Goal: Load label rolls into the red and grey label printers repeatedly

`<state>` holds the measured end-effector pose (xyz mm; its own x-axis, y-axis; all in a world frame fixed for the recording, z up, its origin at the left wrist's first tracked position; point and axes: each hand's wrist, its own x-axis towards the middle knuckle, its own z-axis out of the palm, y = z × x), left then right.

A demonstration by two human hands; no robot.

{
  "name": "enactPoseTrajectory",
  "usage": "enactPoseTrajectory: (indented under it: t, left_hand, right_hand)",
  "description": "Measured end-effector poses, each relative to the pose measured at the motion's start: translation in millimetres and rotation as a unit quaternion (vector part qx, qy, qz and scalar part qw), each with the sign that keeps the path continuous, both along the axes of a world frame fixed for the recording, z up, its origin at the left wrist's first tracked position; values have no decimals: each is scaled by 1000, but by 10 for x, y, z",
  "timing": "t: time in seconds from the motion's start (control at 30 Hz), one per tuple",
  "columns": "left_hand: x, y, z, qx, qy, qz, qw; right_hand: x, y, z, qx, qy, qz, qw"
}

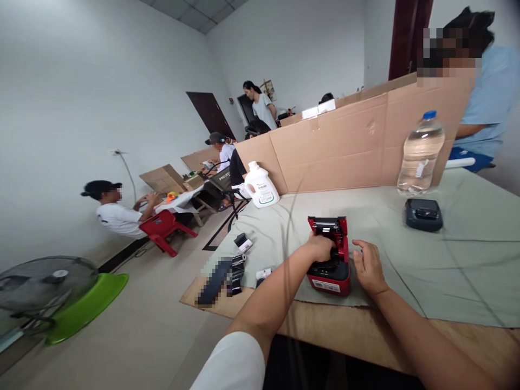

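A red and black box-shaped device (339, 272), which looks like a small label printer, stands on the cloth before me with its lid raised. A white label with print is stuck to its near side. My left hand (322, 247) reaches into the opened top from the left; its fingertips are hidden inside, so I cannot tell whether they grip anything. Just right of the device is my right hand (369, 266), empty, thumb and fingers apart, not touching it.
Left on the table lie dark rolls (236, 276), a small box (242, 243) and a white-and-dark item (263, 277). A white jug (262, 187), a cardboard partition (337, 149), a large water bottle (421, 154) and a dark grey device (423, 214) stand farther back. Several people sit or stand beyond.
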<state>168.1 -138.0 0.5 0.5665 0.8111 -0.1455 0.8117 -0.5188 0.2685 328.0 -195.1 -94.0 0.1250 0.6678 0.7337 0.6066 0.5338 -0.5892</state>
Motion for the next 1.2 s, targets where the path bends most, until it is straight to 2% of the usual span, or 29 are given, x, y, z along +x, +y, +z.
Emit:
enactPoseTrajectory:
  t: [0.17, 0.23, 0.3, 0.37, 0.43, 0.5, 0.53, 0.6, 0.67, 0.8, 0.93, 1.1, 1.2]
  left_hand:
    - [-31, -25, -9, 19, -17, 8, 1000]
    - [-78, -92, 39, 26, -59, 21, 998]
    - [-140, -166, 88, -4, -135, 38, 990]
    - [-237, -231, 130, -73, -245, 52, 965]
    - [-401, -274, 175, -138, -358, 55, 922]
    - [-659, -279, 228, -161, -433, 62, 885]
    - [-825, -267, 253, -156, -443, 77, 880]
    - [-1211, -222, 286, -132, -385, 140, 902]
    - [-1618, -171, 274, -105, -228, 225, 942]
    - [-2250, -136, 109, -78, -89, 301, 946]
    - [-2565, -166, -37, -15, -1, 333, 943]
    - [-2823, -230, -69, 27, 82, 366, 927]
    - [-2912, -313, -110, 41, 118, 366, 922]
  right_hand:
    - [6, 21, -23, -13, -8, -2, 1000]
    - [18, 33, -38, -21, -8, -3, 1000]
    - [34, 46, -61, -28, -6, -7, 1000]
    - [47, 61, -86, -35, -4, -6, 999]
    - [55, 75, -107, -40, -1, -2, 999]
    - [55, 87, -121, -41, 2, 1, 999]
    - [53, 91, -124, -41, 3, 1, 999]
    - [46, 96, -128, -42, 4, 1, 999]
    - [36, 99, -131, -45, 3, 0, 999]
    - [26, 103, -142, -47, -4, 0, 999]
    - [39, 106, -155, -46, -9, -2, 999]
    - [56, 117, -167, -47, -13, -4, 999]
    - [53, 121, -166, -47, -13, -9, 999]
